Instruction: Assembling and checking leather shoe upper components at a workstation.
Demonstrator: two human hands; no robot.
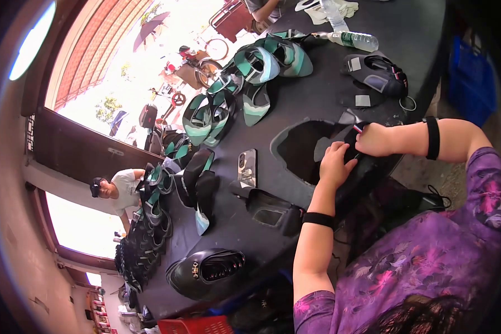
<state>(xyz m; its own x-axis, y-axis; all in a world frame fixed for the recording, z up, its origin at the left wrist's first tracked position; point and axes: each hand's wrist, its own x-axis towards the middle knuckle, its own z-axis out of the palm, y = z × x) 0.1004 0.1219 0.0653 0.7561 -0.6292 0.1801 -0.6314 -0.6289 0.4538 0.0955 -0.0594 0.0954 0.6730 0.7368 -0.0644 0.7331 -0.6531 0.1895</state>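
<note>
My right hand is closed in a fist around a dark strap-like piece with a small red and white end; its kind is hard to make out. Pressed against the same piece from the left, my left hand has bent fingers and its thumb toward the right hand. Below and behind both hands lies a large dark shape with a grey rim, partly covered by them. Just beyond the right hand sits a black flat shoe with a pale label inside. Nearer the left forearm lies another black shoe.
A phone rests on the dark table. Rows of green and black shoes line the far side, with a black buckled shoe near the front. A water bottle lies at the back. Another person is at the left end.
</note>
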